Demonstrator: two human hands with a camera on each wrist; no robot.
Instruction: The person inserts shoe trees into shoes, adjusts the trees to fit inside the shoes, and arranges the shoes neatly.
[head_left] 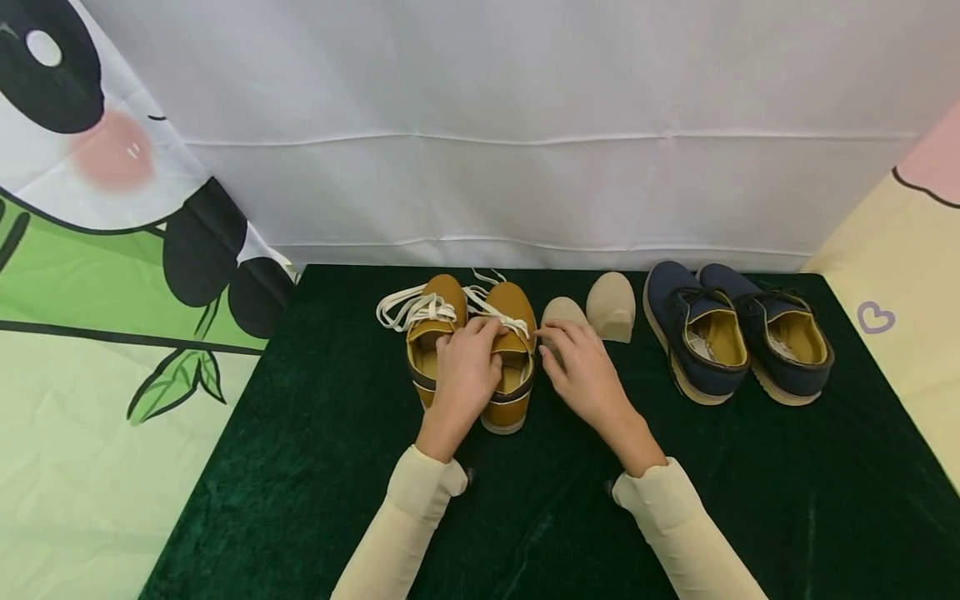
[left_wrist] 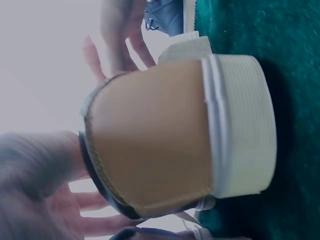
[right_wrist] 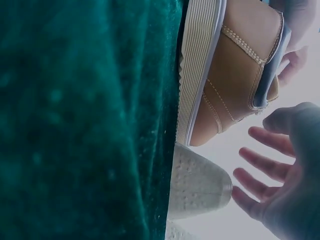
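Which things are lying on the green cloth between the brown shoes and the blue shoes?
Two rounded beige pieces lie there, side by side, between the brown shoes and the blue shoes; the head view shows this.

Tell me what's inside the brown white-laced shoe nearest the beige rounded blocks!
In the brown shoe, yellowish lining shows toward the back. The toe end is hidden under the upper, and the left hand blocks some view.

Inserts (head_left: 611,300) between left shoe pair (head_left: 513,300) and right shoe pair (head_left: 746,307) — all on cloth (head_left: 322,433)
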